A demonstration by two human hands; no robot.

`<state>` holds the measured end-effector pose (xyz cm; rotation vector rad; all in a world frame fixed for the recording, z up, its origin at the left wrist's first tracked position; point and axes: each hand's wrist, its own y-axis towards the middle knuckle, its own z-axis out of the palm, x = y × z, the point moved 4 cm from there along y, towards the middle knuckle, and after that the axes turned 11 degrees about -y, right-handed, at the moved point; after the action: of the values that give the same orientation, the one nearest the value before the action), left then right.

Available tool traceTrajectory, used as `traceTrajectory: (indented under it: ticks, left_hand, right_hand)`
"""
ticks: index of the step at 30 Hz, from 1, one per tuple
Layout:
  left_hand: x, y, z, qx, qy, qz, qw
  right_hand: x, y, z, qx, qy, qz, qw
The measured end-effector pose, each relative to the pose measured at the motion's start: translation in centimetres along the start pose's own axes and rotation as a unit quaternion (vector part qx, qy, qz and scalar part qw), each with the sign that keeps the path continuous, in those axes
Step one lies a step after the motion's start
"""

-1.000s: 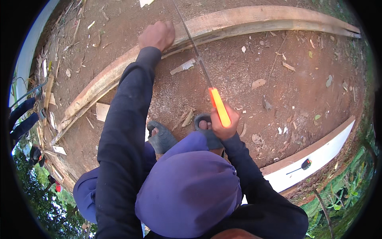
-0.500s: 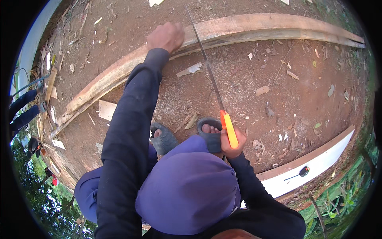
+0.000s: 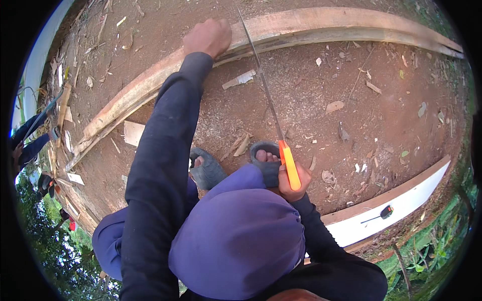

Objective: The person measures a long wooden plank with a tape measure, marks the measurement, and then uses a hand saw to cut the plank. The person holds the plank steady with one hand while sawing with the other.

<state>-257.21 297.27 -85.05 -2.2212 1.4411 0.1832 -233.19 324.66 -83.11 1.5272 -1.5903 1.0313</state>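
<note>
1. The long pale-brown wooden beam (image 3: 311, 26) curves, as the lens shows it, across the far side of the scene, lying on the reddish soil (image 3: 311, 125).
2. The saw with an orange-and-yellow handle and narrow dark blade (image 3: 287, 159) stretches from the near middle to the beam, its blade across it.
3. The right hand (image 3: 297, 181) is wrapped around the saw's handle. The left hand (image 3: 208, 37) rests on the beam just left of the blade, fingers bent; how tightly it grips, I cannot tell.
4. Sawing seems under way: the beam runs on both sides of the blade, no piece looks parted, so the cut appears unfinished.
5. Cut depth is too small to read; the left fingertips are hidden and the blade's far end fades near the upper edge. Whether a second timber lies along the beam's near side is unclear.
6. A white board (image 3: 416, 193) lies near right.
</note>
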Motion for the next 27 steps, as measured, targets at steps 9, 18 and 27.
traceTrajectory:
  ticks: [9, 18, 27]
  left_hand:
    - [0.4, 0.0, 0.6, -0.009, 0.013, 0.003, 1.0]
    - [-1.7, 0.0, -0.1, -0.013, 0.017, 0.023, 1.0]
    - [0.1, 0.3, -0.3, 0.021, -0.005, 0.004, 1.0]
  right_hand:
    - [1.4, 7.6, 3.6, -0.007, 0.004, -0.003, 1.0]
    - [2.5, 13.4, 6.0, -0.035, 0.019, -0.027, 0.999]
    - [-0.9, -0.9, -0.2, -0.005, -0.007, -0.005, 1.0]
